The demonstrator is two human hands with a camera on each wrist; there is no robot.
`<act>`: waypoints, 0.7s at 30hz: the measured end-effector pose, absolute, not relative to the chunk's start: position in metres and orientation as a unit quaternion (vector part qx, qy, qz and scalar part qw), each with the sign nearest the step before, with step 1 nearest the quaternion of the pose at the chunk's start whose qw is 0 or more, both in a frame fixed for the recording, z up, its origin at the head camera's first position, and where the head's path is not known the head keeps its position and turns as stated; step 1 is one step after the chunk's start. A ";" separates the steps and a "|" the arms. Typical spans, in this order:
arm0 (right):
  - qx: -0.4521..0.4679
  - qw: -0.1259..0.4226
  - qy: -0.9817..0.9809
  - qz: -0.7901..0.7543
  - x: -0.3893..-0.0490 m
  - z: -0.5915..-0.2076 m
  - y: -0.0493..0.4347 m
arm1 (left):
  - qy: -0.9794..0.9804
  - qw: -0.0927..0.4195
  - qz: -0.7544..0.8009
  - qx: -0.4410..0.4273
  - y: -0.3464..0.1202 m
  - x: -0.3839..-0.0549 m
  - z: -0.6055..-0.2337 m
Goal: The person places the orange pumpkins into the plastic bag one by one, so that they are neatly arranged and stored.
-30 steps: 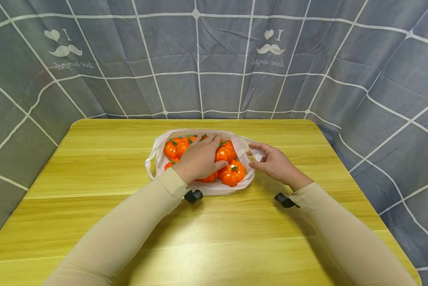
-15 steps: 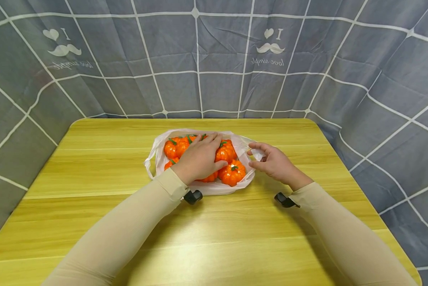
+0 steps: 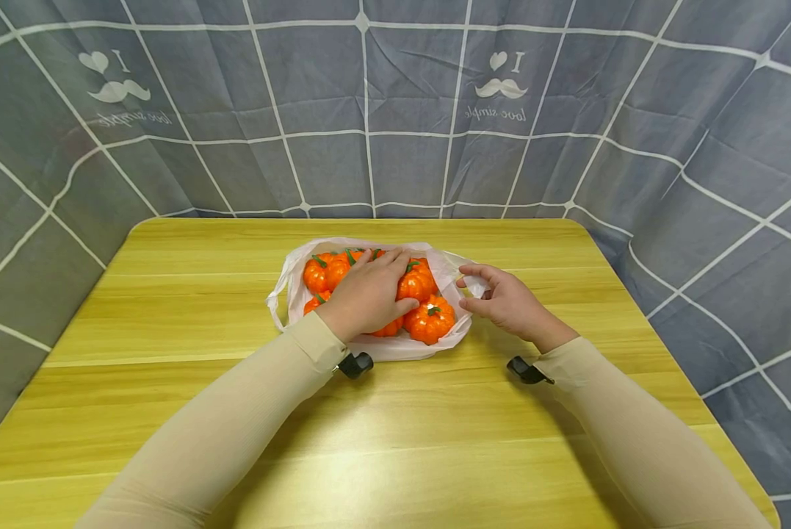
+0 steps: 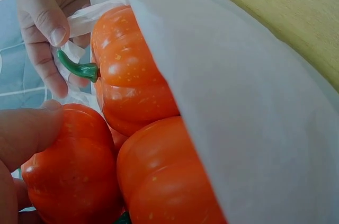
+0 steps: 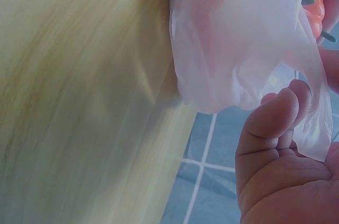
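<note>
We see a white plastic bag [image 3: 395, 345] lying open on the wooden table [image 3: 170, 316], toward the table's far middle, with several small orange pumpkins [image 3: 431, 319] heaped inside it. Our left hand [image 3: 369, 294] lies on top of the heap inside the bag, its fingers curved over one pumpkin; the left wrist view shows the thumb [image 4: 26, 134] pressed against that pumpkin's [image 4: 69, 176] side, with two more pumpkins packed just beside it against the bag's white wall [image 4: 254, 118]. One of these has a green stem [image 4: 79, 69] pointing toward the other hand.

Our right hand [image 3: 510, 301] is at the bag's right edge, just beside the nearest pumpkin. Its thumb and fingers are curled and pinch a fold of the bag's thin rim [image 3: 476, 285]; the right wrist view shows the thumb [image 5: 275, 123] against the translucent film [image 5: 238, 49], and the left wrist view shows the fingers [image 4: 50, 28] holding crumpled plastic.

Both forearms wear beige sleeves [image 3: 236, 433], each with a small black camera mount [image 3: 357, 364] at the wrist. Behind the bag, beyond the table's far edge, hangs a grey cloth [image 3: 395, 110] with white grid lines and moustache prints.
</note>
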State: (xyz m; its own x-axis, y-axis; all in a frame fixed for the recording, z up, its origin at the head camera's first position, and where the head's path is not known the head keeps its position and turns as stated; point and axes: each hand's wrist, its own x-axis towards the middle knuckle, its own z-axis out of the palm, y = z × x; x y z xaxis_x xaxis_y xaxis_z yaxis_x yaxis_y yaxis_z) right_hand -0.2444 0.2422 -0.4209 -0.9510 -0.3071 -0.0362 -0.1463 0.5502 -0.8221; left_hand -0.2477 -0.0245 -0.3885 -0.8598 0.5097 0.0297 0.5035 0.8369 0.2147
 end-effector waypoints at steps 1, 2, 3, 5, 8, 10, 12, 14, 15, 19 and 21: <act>-0.129 0.088 0.876 -0.456 -0.245 -0.421 0.242 | 0.958 0.014 0.109 0.264 -0.025 -0.248 -0.389; -0.129 0.089 0.876 -0.456 -0.245 -0.421 0.242 | 0.958 0.014 0.109 0.265 -0.025 -0.248 -0.389; -0.129 0.089 0.876 -0.456 -0.245 -0.421 0.242 | 0.958 0.013 0.110 0.265 -0.025 -0.248 -0.389; -0.128 0.090 0.876 -0.456 -0.245 -0.421 0.242 | 0.958 0.011 0.110 0.266 -0.025 -0.248 -0.390; -0.126 0.094 0.876 -0.456 -0.244 -0.420 0.241 | 0.957 0.010 0.111 0.267 -0.026 -0.248 -0.390; -0.125 0.095 0.876 -0.456 -0.244 -0.420 0.240 | 0.957 0.008 0.113 0.267 -0.027 -0.247 -0.390; -0.124 0.095 0.876 -0.456 -0.244 -0.420 0.240 | 0.956 0.007 0.114 0.269 -0.028 -0.247 -0.390; -0.123 0.095 0.877 -0.455 -0.244 -0.420 0.240 | 0.955 0.005 0.118 0.271 -0.029 -0.247 -0.390; -0.123 0.095 0.877 -0.455 -0.244 -0.421 0.240 | 0.955 0.005 0.121 0.272 -0.029 -0.246 -0.390; -0.120 0.093 0.880 -0.449 -0.244 -0.423 0.240 | 0.954 0.006 0.128 0.272 -0.031 -0.245 -0.390; -0.118 0.093 0.881 -0.448 -0.244 -0.424 0.241 | 0.954 0.007 0.129 0.272 -0.032 -0.244 -0.390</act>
